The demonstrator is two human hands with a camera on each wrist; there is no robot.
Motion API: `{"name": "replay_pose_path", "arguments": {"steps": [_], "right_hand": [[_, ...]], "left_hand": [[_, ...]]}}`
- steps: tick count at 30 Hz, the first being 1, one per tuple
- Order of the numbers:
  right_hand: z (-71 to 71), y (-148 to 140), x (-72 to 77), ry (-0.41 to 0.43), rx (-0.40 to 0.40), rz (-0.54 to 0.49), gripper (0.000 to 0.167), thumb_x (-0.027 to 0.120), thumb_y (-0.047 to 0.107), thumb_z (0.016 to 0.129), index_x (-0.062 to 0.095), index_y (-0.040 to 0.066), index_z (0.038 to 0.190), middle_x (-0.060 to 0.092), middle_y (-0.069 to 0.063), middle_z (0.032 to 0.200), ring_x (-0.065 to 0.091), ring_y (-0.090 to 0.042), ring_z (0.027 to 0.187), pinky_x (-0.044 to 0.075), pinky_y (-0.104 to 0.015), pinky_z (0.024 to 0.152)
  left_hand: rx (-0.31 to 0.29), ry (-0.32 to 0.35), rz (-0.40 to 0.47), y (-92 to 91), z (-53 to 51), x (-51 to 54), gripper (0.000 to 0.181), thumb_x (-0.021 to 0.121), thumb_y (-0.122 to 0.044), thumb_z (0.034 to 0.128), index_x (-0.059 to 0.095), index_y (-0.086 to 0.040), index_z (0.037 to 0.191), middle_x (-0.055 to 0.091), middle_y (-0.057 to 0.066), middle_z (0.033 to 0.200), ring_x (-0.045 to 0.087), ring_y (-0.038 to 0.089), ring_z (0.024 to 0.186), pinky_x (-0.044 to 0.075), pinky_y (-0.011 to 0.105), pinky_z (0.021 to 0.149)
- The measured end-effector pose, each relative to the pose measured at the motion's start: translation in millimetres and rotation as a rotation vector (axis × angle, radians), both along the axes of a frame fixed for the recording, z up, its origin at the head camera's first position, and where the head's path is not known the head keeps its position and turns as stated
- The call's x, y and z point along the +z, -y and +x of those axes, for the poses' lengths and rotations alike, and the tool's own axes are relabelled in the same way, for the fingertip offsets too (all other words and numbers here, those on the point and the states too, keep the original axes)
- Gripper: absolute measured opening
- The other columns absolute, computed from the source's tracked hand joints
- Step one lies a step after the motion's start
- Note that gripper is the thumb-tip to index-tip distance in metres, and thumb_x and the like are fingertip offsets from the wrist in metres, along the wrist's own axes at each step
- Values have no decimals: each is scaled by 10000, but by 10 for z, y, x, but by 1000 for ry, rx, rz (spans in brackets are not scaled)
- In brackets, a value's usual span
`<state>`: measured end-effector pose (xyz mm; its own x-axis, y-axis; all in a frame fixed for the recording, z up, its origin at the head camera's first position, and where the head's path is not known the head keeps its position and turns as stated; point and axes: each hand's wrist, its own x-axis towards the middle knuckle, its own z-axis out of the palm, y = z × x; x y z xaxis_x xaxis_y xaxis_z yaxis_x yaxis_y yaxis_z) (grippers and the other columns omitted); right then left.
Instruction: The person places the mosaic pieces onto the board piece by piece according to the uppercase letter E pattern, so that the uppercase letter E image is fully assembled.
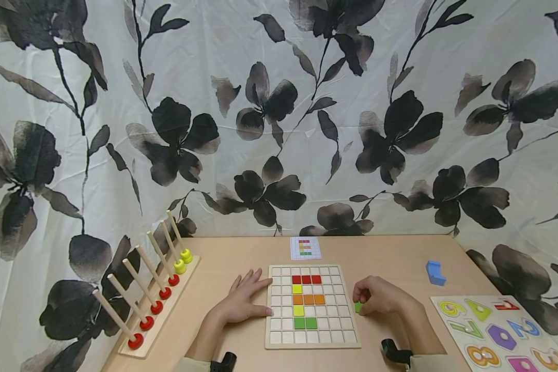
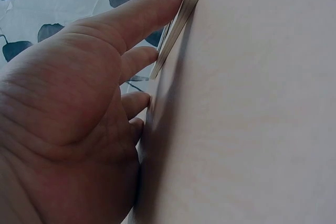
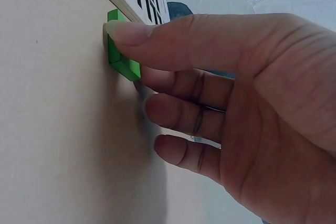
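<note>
A wooden grid board [image 1: 281,338] lies on the table, with red, yellow, orange and green squares set among white ones in the shape of a letter. My left hand [image 1: 243,299] rests against the board's left edge, its fingers extended; in the left wrist view the thumb touches the rim. To the right of the board, my right hand [image 1: 383,298] pinches a green tile [image 3: 118,51] between thumb and index finger. That tile is just off the board's right edge, close to the tabletop. The other fingers of this hand are loosely bent and touch no object.
Behind the board lies a small pattern card [image 1: 306,248]. A wooden peg stand [image 1: 141,349] with red and yellow rings is at the left. On the right are a blue block [image 1: 435,274] and a number-and-shape puzzle board [image 1: 453,310]. A floral cloth [image 1: 260,155] hangs behind the table.
</note>
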<state>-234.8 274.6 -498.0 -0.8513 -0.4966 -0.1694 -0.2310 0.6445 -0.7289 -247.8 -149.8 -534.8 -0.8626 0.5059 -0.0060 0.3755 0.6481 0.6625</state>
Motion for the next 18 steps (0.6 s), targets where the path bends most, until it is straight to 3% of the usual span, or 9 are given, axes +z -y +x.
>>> {"name": "replay_pose_path", "arguments": {"steps": [11,18], "right_hand": [[2,14,-3,-14,29,-9,228,826,-62,768,676,29,914,605,-78,818,539,-157,755,434,-225,606],[-32,20,-2,-57,2,2,178,795,-34,828,666,56,911,605,-26,806,556,-140,742,448,-225,602]], "left_hand": [[4,4,-11,10,-15,-30,825,810,-535,841,521,-204,1539,208,196,1725,81,422,1617,-39,654,1268],[6,2,-11,10,-15,-31,820,806,-538,846,520,-209,1541,207,194,1726,81,420,1618,-37,653,1268]]}}
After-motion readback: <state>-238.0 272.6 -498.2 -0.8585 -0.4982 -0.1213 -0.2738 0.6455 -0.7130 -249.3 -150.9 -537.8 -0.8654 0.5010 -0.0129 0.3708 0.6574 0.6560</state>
